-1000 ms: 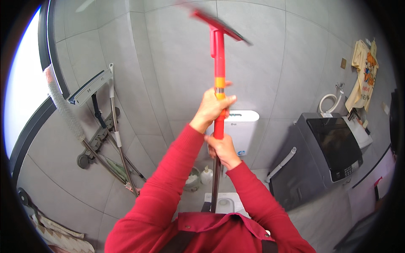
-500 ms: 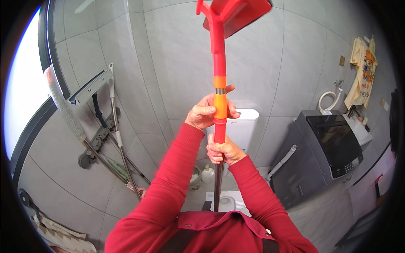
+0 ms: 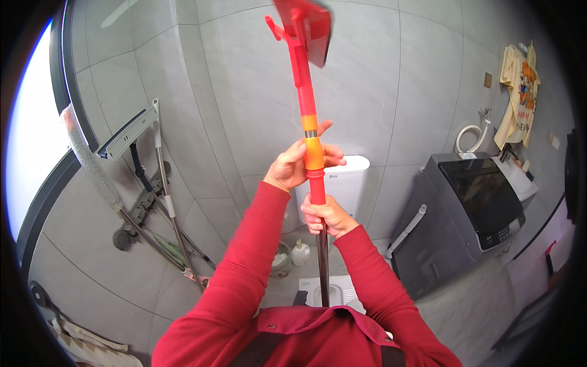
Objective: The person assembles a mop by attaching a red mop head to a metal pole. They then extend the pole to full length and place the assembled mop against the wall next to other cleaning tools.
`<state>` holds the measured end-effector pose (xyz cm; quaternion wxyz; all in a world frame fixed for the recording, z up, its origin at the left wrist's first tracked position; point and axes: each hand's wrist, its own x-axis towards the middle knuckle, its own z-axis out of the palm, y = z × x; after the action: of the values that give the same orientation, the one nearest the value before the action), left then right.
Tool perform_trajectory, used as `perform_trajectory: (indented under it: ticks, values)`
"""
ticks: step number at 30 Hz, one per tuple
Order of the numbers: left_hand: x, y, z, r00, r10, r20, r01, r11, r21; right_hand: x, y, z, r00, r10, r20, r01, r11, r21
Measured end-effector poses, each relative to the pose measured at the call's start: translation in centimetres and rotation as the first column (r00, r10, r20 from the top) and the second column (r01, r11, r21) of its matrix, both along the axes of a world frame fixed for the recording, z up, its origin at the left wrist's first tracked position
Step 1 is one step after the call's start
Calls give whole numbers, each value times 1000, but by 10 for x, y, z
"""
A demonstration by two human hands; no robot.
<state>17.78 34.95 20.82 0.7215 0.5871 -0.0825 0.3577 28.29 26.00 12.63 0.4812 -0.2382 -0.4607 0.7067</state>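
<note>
Both hands grip a mop [image 3: 309,131] held upright in front of the chest. The left hand [image 3: 293,165] is wrapped around the orange collar where the red upper pole meets the lower section, fingers closed with one or two lifted off; the right hand [image 3: 324,215] is fisted tight on the dark lower pole just below it. The red head [image 3: 309,24] hangs high above both hands, tilted and blurred.

Judging by the grip on the collar, the pole length is being set — the head is not yet on any surface, so no wiping seems under way.

Beyond the hands stands a grey tiled wall [image 3: 244,92]; behind them a white cistern [image 3: 345,183], to the right a washer [image 3: 471,214], to the left leaning squeegees [image 3: 140,131] — below, a squat pan [image 3: 327,293] in the floor.
</note>
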Motion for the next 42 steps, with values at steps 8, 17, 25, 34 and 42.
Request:
perform_trajectory:
  ticks: [8, 17, 25, 34, 42]
  values:
    - [18, -6, 0, 661, 740, -126, -634, 640, 435, -23, 14, -8, 766, -625, 149, 616, 780, 110]
    - [-2, -9, 5, 990, -136, 34, 140, 978, -157, 0, 7, -10, 988, 119, -101, -116, 993, 30]
    - [24, -13, 0, 579, 809, -97, -721, 564, 403, -21, 24, -23, 792, -600, 115, 588, 799, 123]
    - [9, -7, -7, 979, -202, 9, 202, 974, -98, -3, 11, -23, 971, 198, -130, -197, 980, 24]
    - [25, 3, 10, 348, 913, -213, -808, 407, 426, -34, 34, -34, 670, -704, 233, 670, 710, 218]
